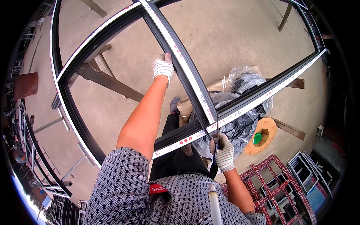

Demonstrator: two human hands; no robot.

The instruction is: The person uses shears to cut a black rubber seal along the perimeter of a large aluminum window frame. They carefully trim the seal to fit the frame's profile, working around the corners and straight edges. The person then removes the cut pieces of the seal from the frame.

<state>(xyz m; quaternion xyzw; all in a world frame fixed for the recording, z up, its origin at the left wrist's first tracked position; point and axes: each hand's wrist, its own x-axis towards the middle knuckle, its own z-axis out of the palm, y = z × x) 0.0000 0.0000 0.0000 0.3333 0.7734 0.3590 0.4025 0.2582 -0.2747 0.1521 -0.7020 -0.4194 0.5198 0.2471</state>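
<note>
A large black window frame (180, 63) with white printed film on its faces lies flat before me, split by a middle bar. My left hand (163, 69), in a white striped glove with bare fingertips, is closed at the inner edge of that bar, partway along it. Whatever its fingers pinch is hidden. At the bar's near end, where it meets the near rail, my right hand (225, 154), gloved the same way, grips a thin black rubber strip (214, 152). Black strip lengths cross the near rail at that joint and hang toward my body.
Wooden beams (108, 82) support the frame from below. Under the near rail sit crumpled clear plastic bags (245, 80) and black coils. Beside them rests a tan ring (270, 131) with a green round object inside. Red-and-white lattice frames (268, 187) stand at lower right; more frames (35, 157) stand left.
</note>
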